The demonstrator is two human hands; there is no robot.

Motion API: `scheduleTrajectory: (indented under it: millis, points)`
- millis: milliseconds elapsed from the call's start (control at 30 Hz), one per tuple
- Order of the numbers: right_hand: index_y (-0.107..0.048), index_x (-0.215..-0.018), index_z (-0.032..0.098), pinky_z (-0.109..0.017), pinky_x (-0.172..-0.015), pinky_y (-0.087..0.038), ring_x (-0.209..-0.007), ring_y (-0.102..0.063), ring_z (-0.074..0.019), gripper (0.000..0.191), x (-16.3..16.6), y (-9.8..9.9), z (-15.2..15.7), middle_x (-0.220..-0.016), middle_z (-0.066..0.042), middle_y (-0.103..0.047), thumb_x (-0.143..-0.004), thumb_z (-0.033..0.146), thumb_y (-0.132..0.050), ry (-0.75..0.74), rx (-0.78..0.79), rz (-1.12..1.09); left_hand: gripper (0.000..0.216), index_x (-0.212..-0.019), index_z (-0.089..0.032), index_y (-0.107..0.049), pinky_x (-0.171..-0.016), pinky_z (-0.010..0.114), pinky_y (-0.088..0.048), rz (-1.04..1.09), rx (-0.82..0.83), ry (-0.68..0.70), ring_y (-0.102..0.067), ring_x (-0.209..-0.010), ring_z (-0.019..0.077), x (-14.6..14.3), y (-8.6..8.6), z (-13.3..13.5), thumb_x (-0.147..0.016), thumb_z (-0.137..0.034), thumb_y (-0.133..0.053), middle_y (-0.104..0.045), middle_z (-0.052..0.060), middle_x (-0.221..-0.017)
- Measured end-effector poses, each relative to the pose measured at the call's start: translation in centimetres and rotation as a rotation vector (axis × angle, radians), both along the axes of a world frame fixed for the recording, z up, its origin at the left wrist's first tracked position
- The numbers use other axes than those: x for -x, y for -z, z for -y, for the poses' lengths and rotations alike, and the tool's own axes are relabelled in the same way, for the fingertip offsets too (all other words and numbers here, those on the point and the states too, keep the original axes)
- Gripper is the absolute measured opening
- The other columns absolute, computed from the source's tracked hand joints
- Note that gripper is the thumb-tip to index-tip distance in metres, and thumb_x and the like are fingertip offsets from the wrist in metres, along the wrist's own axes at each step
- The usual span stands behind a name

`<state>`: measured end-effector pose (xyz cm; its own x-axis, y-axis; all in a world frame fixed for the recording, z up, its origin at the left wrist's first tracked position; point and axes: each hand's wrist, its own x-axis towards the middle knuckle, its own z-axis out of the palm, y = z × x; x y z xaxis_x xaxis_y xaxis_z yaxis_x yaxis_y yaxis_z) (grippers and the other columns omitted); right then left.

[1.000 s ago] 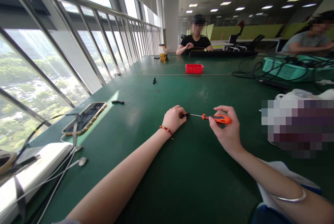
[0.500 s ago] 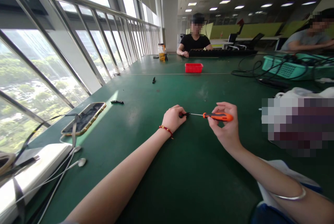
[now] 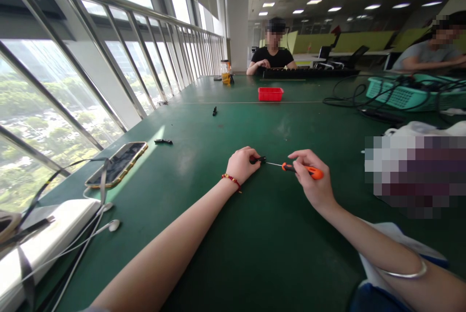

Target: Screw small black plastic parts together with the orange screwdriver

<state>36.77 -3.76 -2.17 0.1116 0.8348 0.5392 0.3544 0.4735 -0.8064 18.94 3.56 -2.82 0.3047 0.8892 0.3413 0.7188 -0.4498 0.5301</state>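
Observation:
My left hand (image 3: 243, 164) rests on the green table with its fingers closed around a small black part (image 3: 261, 159), most of which the fingers hide. In my right hand (image 3: 313, 181) is a screwdriver (image 3: 316, 173) with an orange and black handle, gripped between thumb and fingers. Its thin shaft points left, and the tip reaches the right end of the black part; whether it sits inside cannot be made out. Two similar small black pieces lie apart on the table, one (image 3: 163, 142) to the left and another (image 3: 214, 111) farther off.
A red tray (image 3: 270, 94) stands ahead, near a jar (image 3: 225, 72). On the left lie a phone (image 3: 116, 165) and white earphones (image 3: 114, 225). A teal basket (image 3: 396, 93) with black cables is at right, behind a white bag (image 3: 411, 130). A person in black sits opposite.
My right hand has shifted its fingers on the screwdriver, and the handle end has dropped, so the tool now tilts more. My left hand stays put.

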Motion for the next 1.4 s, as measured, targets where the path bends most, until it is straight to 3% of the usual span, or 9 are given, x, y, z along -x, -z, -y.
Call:
scheduleTrajectory:
  millis: [67,167,300,400,600,700,867,1100,1400]
  points:
    - [-0.058,-0.086,0.02,-0.025,-0.05,-0.035,-0.047,-0.041,-0.0101,0.022,-0.1,0.1,0.0,-0.053,0.005,-0.041,-0.087,0.038,-0.046,0.033,0.065,0.005,0.009,-0.074,-0.018,-0.068,-0.066,0.026,-0.048,-0.009,0.004,-0.002,-0.059,-0.073,0.015,-0.1,0.0,0.1,-0.071,-0.022,-0.06,-0.065,0.001,-0.08]
    - [-0.063,-0.081,0.019,-0.025,-0.048,-0.035,-0.048,-0.043,-0.0106,0.031,-0.2,-0.1,0.1,-0.056,0.002,-0.048,-0.086,0.044,-0.045,0.096,0.08,-0.005,0.012,-0.077,-0.019,-0.069,-0.067,0.026,-0.048,-0.021,0.0,0.004,-0.06,-0.075,0.0156,-0.1,0.0,0.1,-0.071,-0.022,-0.059,-0.065,0.002,-0.083]
    - [-0.063,-0.087,0.02,-0.026,-0.057,-0.041,-0.06,-0.053,-0.0133,0.024,-0.3,-0.1,-0.3,-0.073,-0.002,-0.06,-0.083,0.041,-0.053,0.119,0.028,0.069,0.012,-0.077,-0.018,-0.069,-0.069,0.027,-0.049,-0.005,-0.003,0.024,-0.06,-0.078,0.0162,-0.1,0.2,0.0,-0.07,-0.024,-0.06,-0.064,0.003,-0.085]
    - [-0.062,-0.085,0.02,-0.029,-0.069,-0.044,-0.075,-0.059,-0.0171,0.018,-0.6,0.4,-1.0,-0.085,-0.004,-0.064,-0.081,0.037,-0.055,0.102,0.104,0.197,0.011,-0.075,-0.017,-0.069,-0.069,0.026,-0.049,0.061,0.035,0.053,-0.06,-0.075,0.0148,0.0,0.3,-0.1,-0.07,-0.025,-0.063,-0.064,0.003,-0.084]
    - [-0.06,-0.096,0.024,-0.033,-0.078,-0.043,-0.093,-0.058,-0.0222,0.023,-0.9,1.3,-1.9,-0.105,-0.004,-0.062,-0.077,0.036,-0.058,0.025,0.267,0.366,0.009,-0.076,-0.017,-0.067,-0.076,0.028,-0.047,0.133,-0.057,0.284,-0.058,-0.081,0.0158,-0.2,-0.3,0.2,-0.071,-0.024,-0.064,-0.065,0.003,-0.082]
    - [-0.059,-0.091,0.023,-0.032,-0.078,-0.043,-0.089,-0.058,-0.0204,0.018,-0.8,1.3,-2.0,-0.099,-0.002,-0.063,-0.076,0.034,-0.058,-0.013,0.273,0.368,0.009,-0.076,-0.017,-0.066,-0.077,0.028,-0.047,0.119,-0.042,0.381,-0.057,-0.08,0.0151,-0.3,-0.4,0.4,-0.071,-0.024,-0.065,-0.065,0.003,-0.082]
    - [-0.058,-0.085,0.023,-0.032,-0.075,-0.042,-0.083,-0.058,-0.0192,0.014,-0.8,1.3,-1.9,-0.093,-0.002,-0.063,-0.077,0.035,-0.057,-0.035,0.262,0.361,0.017,-0.081,-0.015,-0.067,-0.072,0.024,-0.047,0.186,0.086,0.418,-0.058,-0.075,0.013,-0.2,-0.4,0.3,-0.073,-0.03,-0.065,-0.065,0.003,-0.082]
    - [-0.059,-0.084,0.023,-0.032,-0.075,-0.043,-0.081,-0.059,-0.019,0.014,-0.8,1.1,-1.8,-0.092,-0.002,-0.063,-0.078,0.035,-0.057,-0.04,0.246,0.356,0.024,-0.084,-0.012,-0.068,-0.068,0.022,-0.047,0.273,0.269,0.393,-0.059,-0.072,0.0125,-0.1,-0.6,0.2,-0.081,-0.032,-0.055,-0.068,0.004,-0.081]
    - [-0.059,-0.083,0.023,-0.032,-0.074,-0.042,-0.08,-0.058,-0.0189,0.014,-0.7,1.0,-1.8,-0.091,-0.002,-0.063,-0.078,0.036,-0.057,-0.034,0.258,0.366,0.025,-0.082,-0.011,-0.068,-0.069,0.023,-0.047,0.323,0.317,0.407,-0.059,-0.07,0.0123,-0.3,-0.2,0.0,-0.082,-0.03,-0.052,-0.068,0.005,-0.079]
